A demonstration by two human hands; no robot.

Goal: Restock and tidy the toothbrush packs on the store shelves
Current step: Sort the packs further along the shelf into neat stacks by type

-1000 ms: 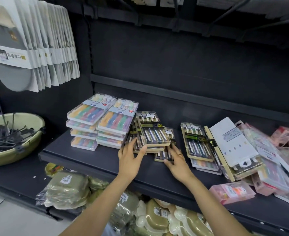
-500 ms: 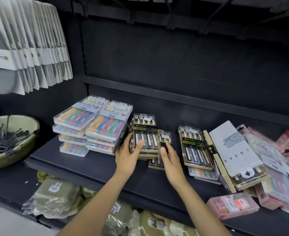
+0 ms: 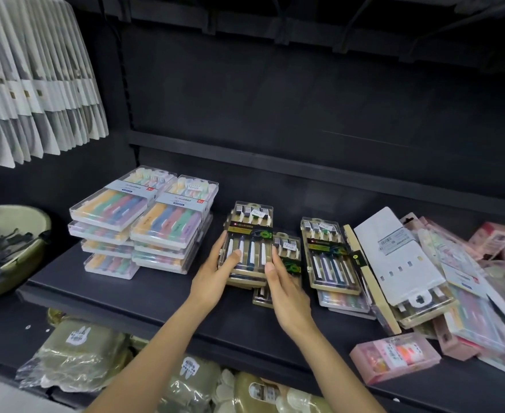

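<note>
A stack of gold-framed toothbrush packs lies in the middle of the dark shelf. My left hand grips the stack's left edge, thumb on the top pack. My right hand lies with straight fingers against the stack's right side, on a lower, offset gold pack. A second gold stack sits just to the right. Two neat stacks of pastel toothbrush packs stand to the left.
A loose heap at the right holds a white pack and a pink box near the shelf edge. A green bowl of black clips sits at the left under hanging grey packs. Wrapped green goods fill the shelf below.
Both hands slid forward along the gold stack. Its skewed top packs now lie squared up between my hands, and my left thumb has come onto the top pack.
</note>
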